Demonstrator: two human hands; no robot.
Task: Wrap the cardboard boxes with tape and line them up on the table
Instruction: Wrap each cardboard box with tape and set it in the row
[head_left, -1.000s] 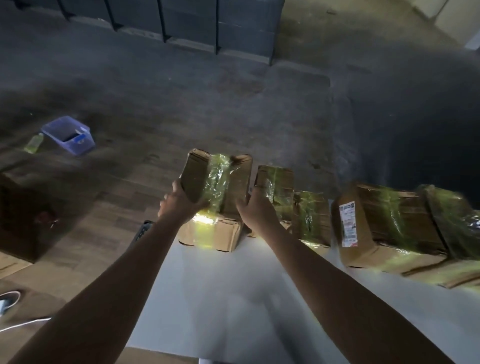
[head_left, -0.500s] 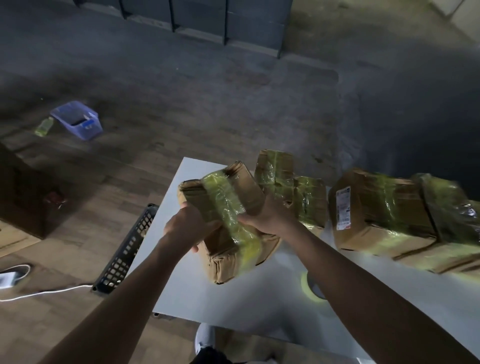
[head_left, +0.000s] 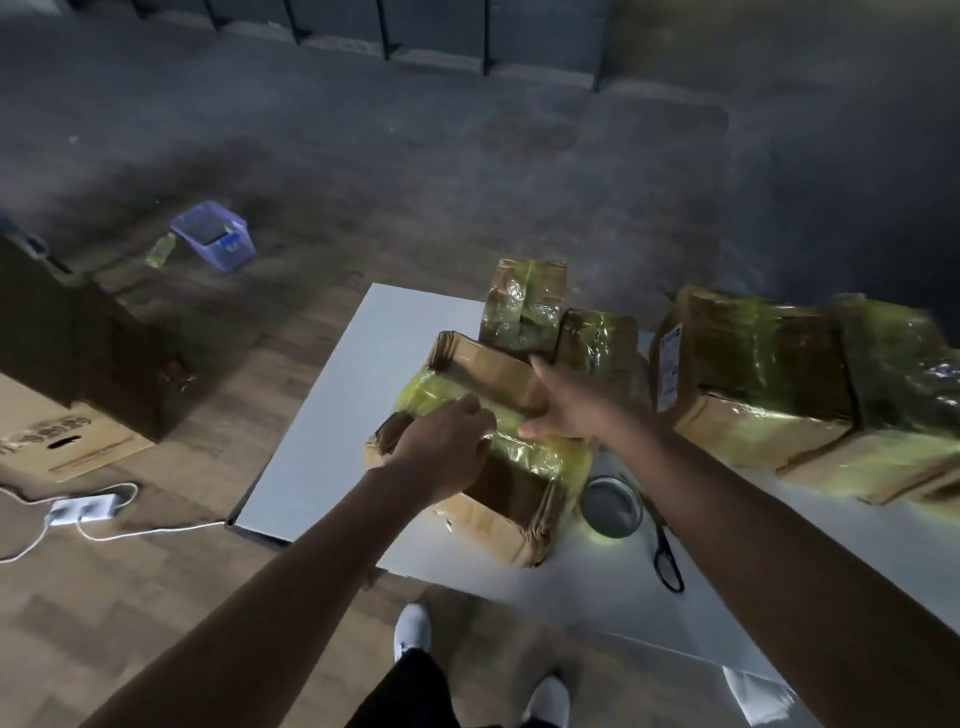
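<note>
A cardboard box (head_left: 498, 374) with a band of yellow tape around its middle lies on the white table (head_left: 332, 431). My left hand (head_left: 447, 447) grips its near left side, fingers curled over the taped top. My right hand (head_left: 571, 405) rests on the box's right side with straight fingers against the tape. Behind it stand two small taped boxes (head_left: 524, 306) (head_left: 597, 343). To the right lie two larger taped boxes (head_left: 748, 374) (head_left: 904, 374). A roll of yellow tape (head_left: 610, 506) lies flat on the table just right of the held box.
Black scissors (head_left: 667, 556) lie beside the tape roll. On the floor to the left are a purple bin (head_left: 213, 241), a green bottle (head_left: 158, 250), a flat cardboard box (head_left: 57, 441) and a white power adapter with cable (head_left: 83, 509). My white shoes (head_left: 413, 626) show below the table edge.
The box went from the back row, was lifted and turned in both hands, and now lies flat near the table's front. My right hand has opened against its side.
</note>
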